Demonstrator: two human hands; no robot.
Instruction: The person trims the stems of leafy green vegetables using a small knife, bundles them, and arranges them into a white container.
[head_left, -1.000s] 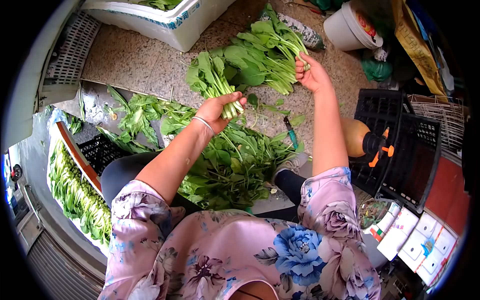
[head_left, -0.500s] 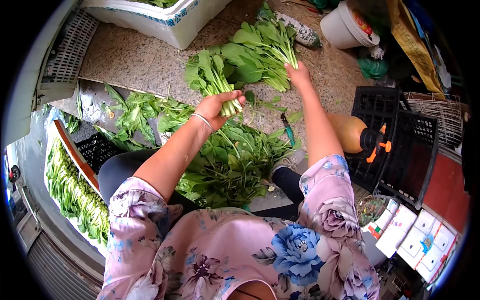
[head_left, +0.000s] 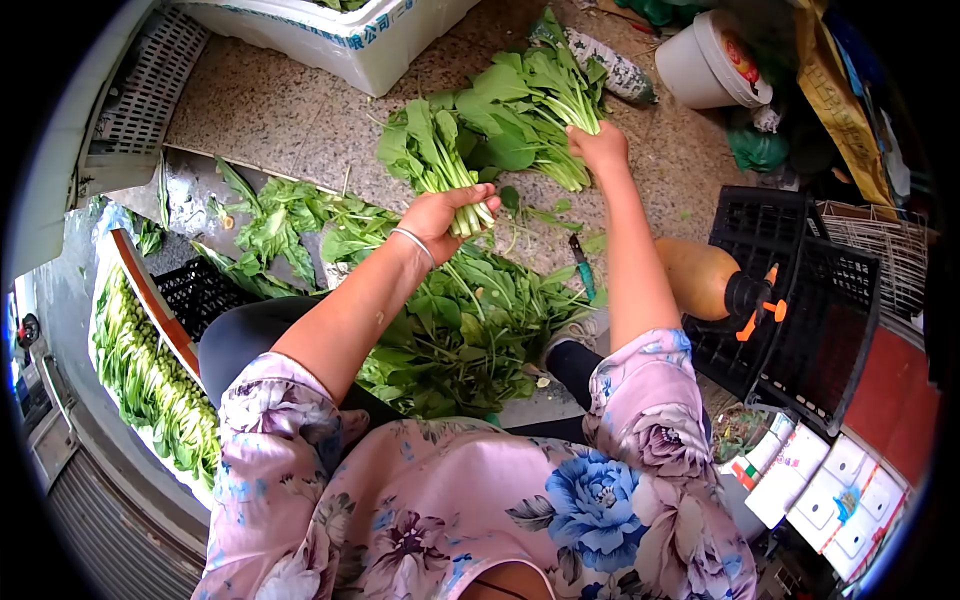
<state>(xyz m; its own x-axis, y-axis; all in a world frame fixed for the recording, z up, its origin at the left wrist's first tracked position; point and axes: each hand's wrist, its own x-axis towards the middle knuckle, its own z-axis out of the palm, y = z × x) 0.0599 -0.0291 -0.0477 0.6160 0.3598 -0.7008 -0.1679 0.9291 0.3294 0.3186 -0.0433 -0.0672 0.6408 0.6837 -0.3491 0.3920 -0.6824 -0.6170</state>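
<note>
My left hand (head_left: 438, 218) is closed around the pale stems of a small bunch of leafy greens (head_left: 425, 150), whose leaves point away from me. To the right, my right hand (head_left: 602, 150) grips the stem ends of more leafy greens (head_left: 505, 125), which spread leftward over the stone slab. The leaves of the two bunches lie close together, and I cannot tell whether they touch. Below my hands is a loose pile of greens (head_left: 460, 330) between my legs. A knife with a teal handle (head_left: 584, 275) lies at the pile's right edge.
A white foam box (head_left: 370, 50) stands at the back. The speckled stone slab (head_left: 270, 110) has a white bucket (head_left: 705, 65) at its back right. An orange-nozzled spray bottle (head_left: 695, 275) and black crates (head_left: 815, 330) stand right. Packed greens (head_left: 150, 370) sit left.
The view has shifted slightly, moving the surroundings a little within the frame. Both hands keep their hold on the greens, with the right hand turned slightly more over the stems.
</note>
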